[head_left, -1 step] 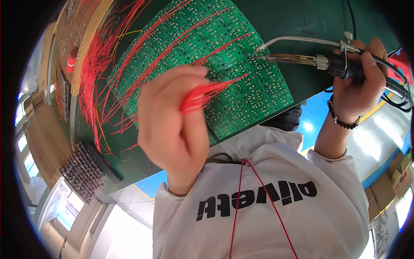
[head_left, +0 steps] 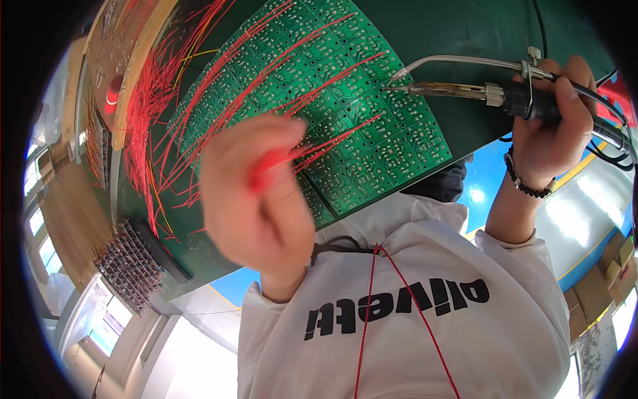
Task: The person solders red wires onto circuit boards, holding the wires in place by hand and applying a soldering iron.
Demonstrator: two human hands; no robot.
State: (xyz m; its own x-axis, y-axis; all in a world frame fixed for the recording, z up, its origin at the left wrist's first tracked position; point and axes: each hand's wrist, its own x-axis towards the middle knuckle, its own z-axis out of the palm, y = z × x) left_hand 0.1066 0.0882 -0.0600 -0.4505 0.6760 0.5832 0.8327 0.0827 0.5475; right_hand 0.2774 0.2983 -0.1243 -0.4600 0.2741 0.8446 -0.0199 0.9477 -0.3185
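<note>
A bundle of thin red wires (head_left: 269, 169) is gripped in my left hand (head_left: 256, 213), which is smeared by motion. This hand hovers over the near left part of a large green circuit board panel (head_left: 362, 166). Rows of red wires (head_left: 266, 73) run across the panel to the left. My right hand (head_left: 561, 143) is closed round the black handle of a soldering iron (head_left: 525, 103). A thin bent metal tube (head_left: 465, 60) is clamped to the iron, and both tips are at the panel's right part. My left hand hides some of the panel.
Many loose red wires (head_left: 139, 143) heap along the left of the dark green work surface (head_left: 458, 30). At the lower left is a dense block of small pronged parts (head_left: 129, 266). Black cables (head_left: 615, 156) trail from the iron. Cardboard boxes (head_left: 601, 286) stand far right.
My left hand has shifted left with the red wire bundle, baring more of the panel beside it. My right hand and the soldering iron stay almost still.
</note>
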